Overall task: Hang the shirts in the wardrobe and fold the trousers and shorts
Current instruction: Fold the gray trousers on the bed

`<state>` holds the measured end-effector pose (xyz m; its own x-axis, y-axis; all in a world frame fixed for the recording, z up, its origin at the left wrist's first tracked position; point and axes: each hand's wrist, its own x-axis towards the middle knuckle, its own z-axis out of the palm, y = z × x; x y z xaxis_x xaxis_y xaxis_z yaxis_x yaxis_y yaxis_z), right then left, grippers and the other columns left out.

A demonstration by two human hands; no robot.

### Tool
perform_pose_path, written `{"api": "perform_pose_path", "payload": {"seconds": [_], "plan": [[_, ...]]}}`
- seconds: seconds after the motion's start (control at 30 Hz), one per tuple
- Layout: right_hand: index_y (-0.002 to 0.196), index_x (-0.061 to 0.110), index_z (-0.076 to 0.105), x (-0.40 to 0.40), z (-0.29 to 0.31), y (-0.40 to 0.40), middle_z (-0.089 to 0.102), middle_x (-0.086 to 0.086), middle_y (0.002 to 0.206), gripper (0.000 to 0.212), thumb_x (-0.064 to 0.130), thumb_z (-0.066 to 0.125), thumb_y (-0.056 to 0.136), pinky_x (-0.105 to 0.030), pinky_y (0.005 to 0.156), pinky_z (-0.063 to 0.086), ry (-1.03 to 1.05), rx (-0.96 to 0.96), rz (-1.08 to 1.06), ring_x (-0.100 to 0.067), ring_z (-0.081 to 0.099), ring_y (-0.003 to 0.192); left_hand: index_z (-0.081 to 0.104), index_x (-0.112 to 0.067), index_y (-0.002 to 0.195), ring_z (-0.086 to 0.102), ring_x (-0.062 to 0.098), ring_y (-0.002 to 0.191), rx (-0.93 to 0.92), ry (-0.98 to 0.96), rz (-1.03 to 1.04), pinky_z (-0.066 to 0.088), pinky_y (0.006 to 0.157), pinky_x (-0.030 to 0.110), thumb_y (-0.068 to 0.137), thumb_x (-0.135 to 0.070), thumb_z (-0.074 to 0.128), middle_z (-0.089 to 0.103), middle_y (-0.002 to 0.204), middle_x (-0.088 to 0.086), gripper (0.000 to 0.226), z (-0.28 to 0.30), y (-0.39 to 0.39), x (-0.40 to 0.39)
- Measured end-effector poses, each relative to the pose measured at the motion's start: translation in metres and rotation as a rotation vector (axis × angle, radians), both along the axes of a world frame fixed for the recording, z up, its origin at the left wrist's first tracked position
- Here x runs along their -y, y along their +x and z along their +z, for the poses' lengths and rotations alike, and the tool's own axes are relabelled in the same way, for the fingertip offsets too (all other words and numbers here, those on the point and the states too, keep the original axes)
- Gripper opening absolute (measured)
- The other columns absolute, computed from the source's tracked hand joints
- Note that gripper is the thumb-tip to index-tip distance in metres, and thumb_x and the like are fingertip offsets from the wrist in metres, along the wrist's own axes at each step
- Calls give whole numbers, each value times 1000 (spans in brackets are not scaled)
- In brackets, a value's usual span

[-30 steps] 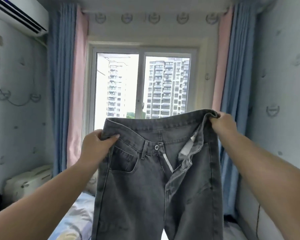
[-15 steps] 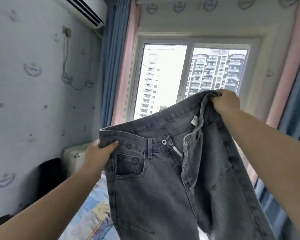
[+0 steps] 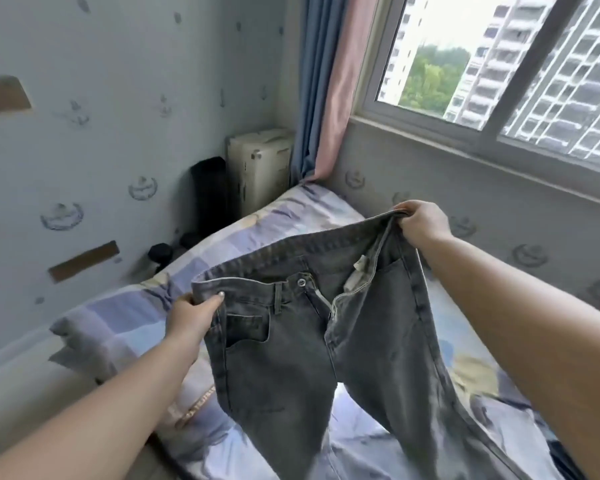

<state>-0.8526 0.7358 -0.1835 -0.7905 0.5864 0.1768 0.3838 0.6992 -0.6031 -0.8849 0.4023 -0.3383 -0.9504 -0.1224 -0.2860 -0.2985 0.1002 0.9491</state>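
A pair of grey jeans (image 3: 291,368) hangs in the air over the bed, front towards me, fly unzipped and waist button undone. My left hand (image 3: 192,315) pinches the left end of the waistband, thumb on the front. My right hand (image 3: 421,223) grips the right end of the waistband, held higher and farther away. Both legs of the jeans drop down and out of the lower edge of the view.
Under the jeans lies a bed (image 3: 125,327) with a blue, lilac and cream patterned cover. A cream box-like unit (image 3: 258,164) and dark items (image 3: 210,195) stand in the far corner. Blue and pink curtains (image 3: 326,91) hang beside the window (image 3: 499,57).
My view has swung down and to the left, from the window to the bed. The jeans have come lower over the bed, both hands still holding the waistband.
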Motion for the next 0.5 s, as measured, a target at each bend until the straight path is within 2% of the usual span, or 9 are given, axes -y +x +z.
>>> {"api": "perform_pose_path", "payload": {"seconds": [0.1,0.2,0.3,0.4,0.5], "plan": [[107,20,71,32,-62,-64,68,-9,113,39,1,47,83,-25,90,43,-33,77,-8,-27,59,108,64,-11,98,60,28,81,95,-65,15,47,75,37,85,-31,70,66,86,7,25,-48,-47,35],[109,19,70,67,-121,-139,66,-8,119,39,0,47,84,-22,87,41,-58,148,12,-27,58,111,64,-11,96,61,32,86,174,-128,45,46,74,34,85,-32,69,66,88,10,23,-94,-104,74],[111,20,69,101,-179,-208,64,-6,121,41,-1,45,85,-22,88,42,-80,226,22,-27,57,112,64,-13,89,63,33,86,245,-212,58,52,79,39,85,-32,70,68,87,12,21,-139,-164,114],[107,23,70,130,-231,-272,67,-6,110,41,0,45,84,-24,80,46,-95,274,24,-24,59,102,61,-18,79,63,33,86,279,-265,80,52,83,44,85,-34,70,68,89,13,19,-174,-225,147],[110,22,69,152,-282,-321,68,-6,108,36,4,50,85,-23,71,39,-61,359,46,-26,59,98,63,-11,87,62,31,85,288,-295,72,49,74,39,86,-31,70,67,89,12,21,-208,-276,166]]}}
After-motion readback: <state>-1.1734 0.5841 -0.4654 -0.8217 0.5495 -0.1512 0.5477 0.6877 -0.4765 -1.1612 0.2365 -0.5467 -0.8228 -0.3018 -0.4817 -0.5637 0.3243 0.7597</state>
